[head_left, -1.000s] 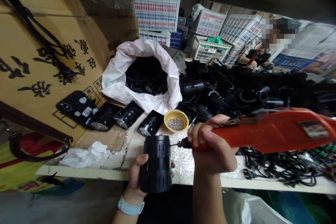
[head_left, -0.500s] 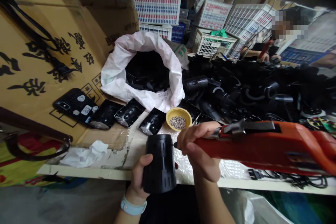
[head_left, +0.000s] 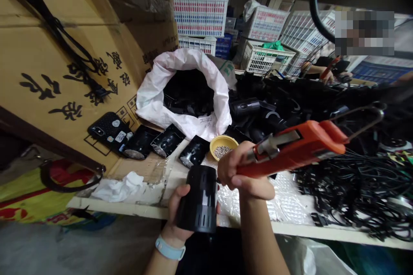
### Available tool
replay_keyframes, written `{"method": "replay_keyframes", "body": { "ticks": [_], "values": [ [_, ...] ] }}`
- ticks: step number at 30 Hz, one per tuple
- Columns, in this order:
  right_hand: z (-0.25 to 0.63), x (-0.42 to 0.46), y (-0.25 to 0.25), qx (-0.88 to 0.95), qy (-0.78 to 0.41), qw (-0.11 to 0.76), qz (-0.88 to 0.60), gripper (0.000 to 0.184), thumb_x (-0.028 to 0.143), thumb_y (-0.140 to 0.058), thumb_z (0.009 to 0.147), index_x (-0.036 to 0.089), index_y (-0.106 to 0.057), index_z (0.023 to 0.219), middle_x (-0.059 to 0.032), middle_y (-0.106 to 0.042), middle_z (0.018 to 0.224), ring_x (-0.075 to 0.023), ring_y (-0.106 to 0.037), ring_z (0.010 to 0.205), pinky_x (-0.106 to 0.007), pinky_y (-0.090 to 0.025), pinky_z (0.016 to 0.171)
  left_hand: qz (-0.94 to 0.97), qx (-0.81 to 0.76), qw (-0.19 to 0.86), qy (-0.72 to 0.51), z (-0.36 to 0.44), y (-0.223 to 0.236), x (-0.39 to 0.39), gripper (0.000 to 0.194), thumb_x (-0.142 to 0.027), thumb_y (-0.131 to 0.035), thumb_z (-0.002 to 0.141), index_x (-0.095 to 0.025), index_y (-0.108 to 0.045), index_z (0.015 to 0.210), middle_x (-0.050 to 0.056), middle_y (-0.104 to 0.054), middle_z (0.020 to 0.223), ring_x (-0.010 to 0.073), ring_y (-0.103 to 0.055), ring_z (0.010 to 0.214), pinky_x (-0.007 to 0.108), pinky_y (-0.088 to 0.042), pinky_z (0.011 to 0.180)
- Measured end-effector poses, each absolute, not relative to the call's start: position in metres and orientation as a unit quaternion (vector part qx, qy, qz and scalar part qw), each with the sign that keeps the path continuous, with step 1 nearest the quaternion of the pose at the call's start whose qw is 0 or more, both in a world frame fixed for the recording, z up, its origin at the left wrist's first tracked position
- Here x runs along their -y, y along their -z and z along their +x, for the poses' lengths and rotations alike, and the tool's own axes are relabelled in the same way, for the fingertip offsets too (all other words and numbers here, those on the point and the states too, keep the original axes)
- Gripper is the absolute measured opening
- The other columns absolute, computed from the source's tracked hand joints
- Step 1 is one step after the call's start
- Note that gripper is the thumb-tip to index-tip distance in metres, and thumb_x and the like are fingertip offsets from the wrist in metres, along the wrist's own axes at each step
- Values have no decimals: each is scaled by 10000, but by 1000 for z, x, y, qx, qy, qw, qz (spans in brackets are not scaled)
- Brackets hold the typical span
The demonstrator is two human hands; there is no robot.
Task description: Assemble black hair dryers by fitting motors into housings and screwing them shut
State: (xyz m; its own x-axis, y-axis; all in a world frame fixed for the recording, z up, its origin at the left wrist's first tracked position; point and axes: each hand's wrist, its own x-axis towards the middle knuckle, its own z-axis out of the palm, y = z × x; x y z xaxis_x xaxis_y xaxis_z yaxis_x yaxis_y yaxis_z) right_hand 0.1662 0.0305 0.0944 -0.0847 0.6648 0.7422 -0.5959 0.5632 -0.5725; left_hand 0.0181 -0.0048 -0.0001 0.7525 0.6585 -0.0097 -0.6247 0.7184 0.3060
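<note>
My left hand (head_left: 177,208), with a light blue band at the wrist, is wrapped round a black plastic cylindrical housing (head_left: 200,200) with slots in its side. An orange-red electric screwdriver (head_left: 300,146) is in the closed grip of my right hand (head_left: 245,172). The tool's tip end is at the housing's right side near the top; my fingers mostly hide the bit, so contact cannot be made out. Just beyond the hands is a yellow bowl (head_left: 225,141) of small metal screws (head_left: 222,151). Similar black housings (head_left: 193,151) lie to its left.
A white sack (head_left: 183,121) of black parts stands behind. At left are a phone (head_left: 109,131), crumpled tissue (head_left: 119,187) and a cardboard box (head_left: 41,51). Black cables (head_left: 351,193) and piled black parts spread rightward. Across the bench, a person's hands (head_left: 329,76) are visible.
The screwdriver's rear end has swung away from me and upward, with its front still beside the housing. My left hand keeps its hold. The view has shifted, showing more cables on the right.
</note>
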Motion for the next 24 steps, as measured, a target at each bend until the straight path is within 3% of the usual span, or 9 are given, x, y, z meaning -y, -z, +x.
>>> {"method": "replay_keyframes", "body": {
  "ticks": [5, 9, 15, 19, 24],
  "values": [
    [174, 0, -122, 437, -360, 804, -181, 237, 100, -569, 756, 200, -608, 966, 74, -479, 508, -94, -424, 379, -233, -419, 417, 146, -48, 909, -386, 20, -6, 6, 499, -421, -661, 784, -126, -664, 1187, 130, -723, 1126, 271, -702, 939, 381, -573, 805],
    [178, 31, -136, 411, -357, 814, -205, 216, 115, -557, 760, 203, -600, 952, 77, -446, 513, -90, -405, 380, -229, -414, 415, 145, -59, 881, -446, 20, -11, 5, 454, -419, -671, 774, -202, -672, 1173, 102, -690, 1217, 318, -686, 955, 474, -585, 772],
    [161, 40, -109, 422, -401, 787, -206, 179, 147, -586, 848, 244, -556, 996, 83, -474, 536, -98, -445, 423, -242, -443, 474, 153, -39, 882, -443, 19, -3, 5, 494, -422, -643, 796, -165, -644, 1218, 121, -693, 1206, 293, -682, 970, 465, -581, 828],
    [153, 36, -94, 420, -389, 788, -228, 175, 153, -589, 852, 250, -545, 991, 81, -485, 547, -109, -465, 434, -252, -443, 480, 160, -68, 878, -446, 17, -4, 5, 551, -428, -641, 777, -201, -605, 1277, 116, -710, 1158, 327, -679, 1004, 528, -552, 877],
    [148, 39, -87, 471, -365, 763, -251, 185, 134, -570, 866, 258, -527, 996, 76, -496, 585, -106, -467, 470, -250, -447, 504, 159, -86, 888, -422, 18, -2, 3, 421, -430, -638, 768, -171, -718, 1090, 100, -755, 943, 329, -706, 908, 514, -550, 862]
  ]
}}
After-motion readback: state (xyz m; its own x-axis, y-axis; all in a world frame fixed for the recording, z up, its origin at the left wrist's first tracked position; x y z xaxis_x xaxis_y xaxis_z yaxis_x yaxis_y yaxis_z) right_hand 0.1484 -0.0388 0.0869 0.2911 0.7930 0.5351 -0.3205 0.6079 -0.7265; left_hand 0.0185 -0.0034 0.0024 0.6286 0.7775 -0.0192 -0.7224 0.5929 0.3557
